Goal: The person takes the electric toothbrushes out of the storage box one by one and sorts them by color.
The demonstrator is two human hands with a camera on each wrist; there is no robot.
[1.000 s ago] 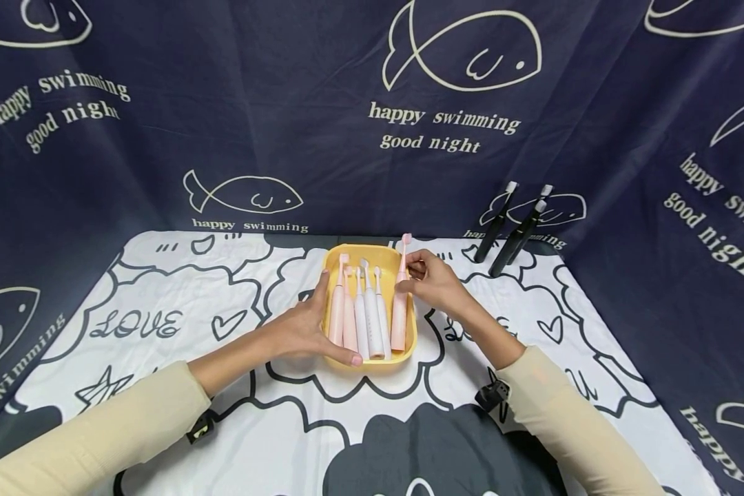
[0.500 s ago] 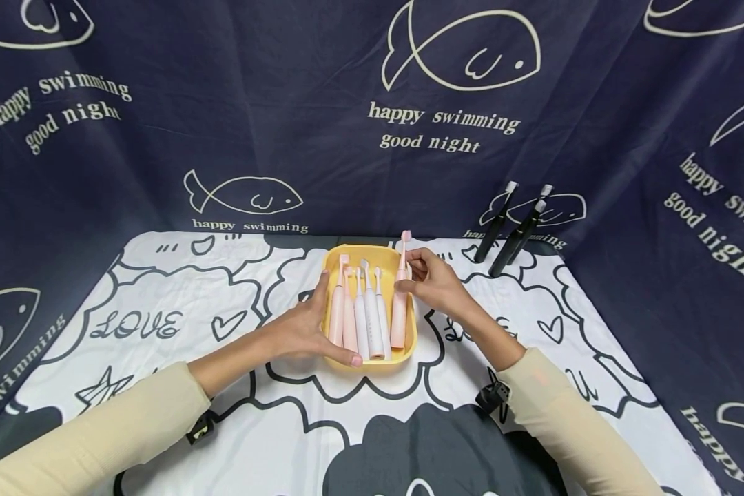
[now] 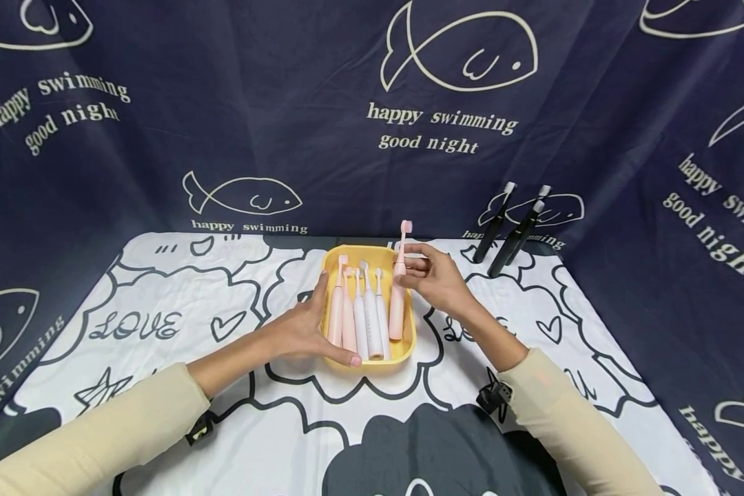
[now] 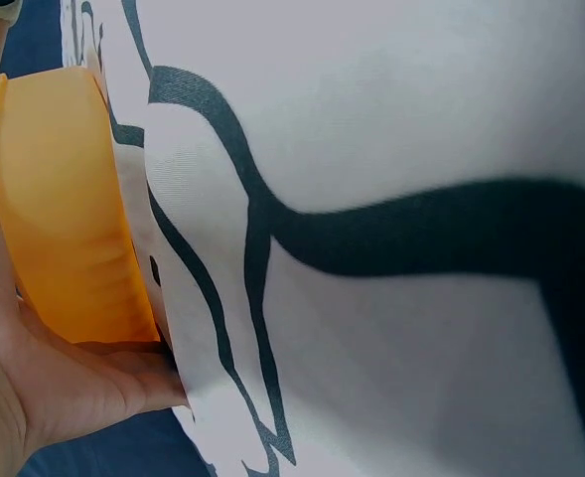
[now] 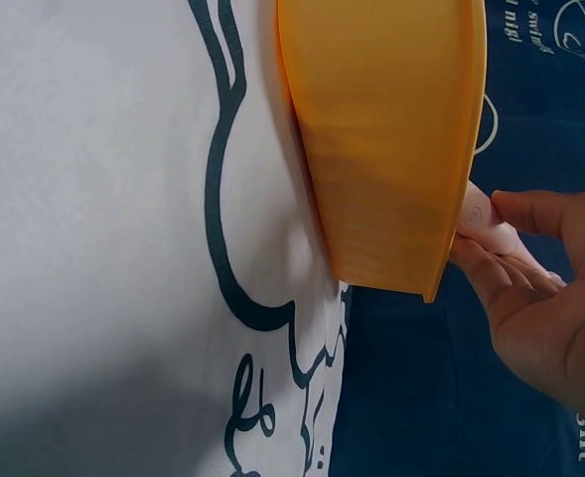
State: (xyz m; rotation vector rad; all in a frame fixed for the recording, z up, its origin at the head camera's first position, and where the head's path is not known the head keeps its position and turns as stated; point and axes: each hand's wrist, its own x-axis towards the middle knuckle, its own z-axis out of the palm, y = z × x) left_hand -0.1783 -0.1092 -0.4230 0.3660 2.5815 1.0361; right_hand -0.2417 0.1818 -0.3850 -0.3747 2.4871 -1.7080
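Left hand (image 3: 304, 328) holds one yellow tray (image 4: 64, 199) while right hand (image 3: 435, 277) pinches one of three pink toothbrushes (image 3: 397, 313).

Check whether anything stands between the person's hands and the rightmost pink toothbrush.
Nothing visible blocks the right hand, which grips the rightmost pink toothbrush. Between the left hand and it lie two pink toothbrushes and three white toothbrushes in the yellow tray.

On the navy fabric backdrop (image 3: 322, 89) you read "happy swimming" and "good night"; on the white patterned tablecloth (image 3: 285, 441) you read "LOVE".
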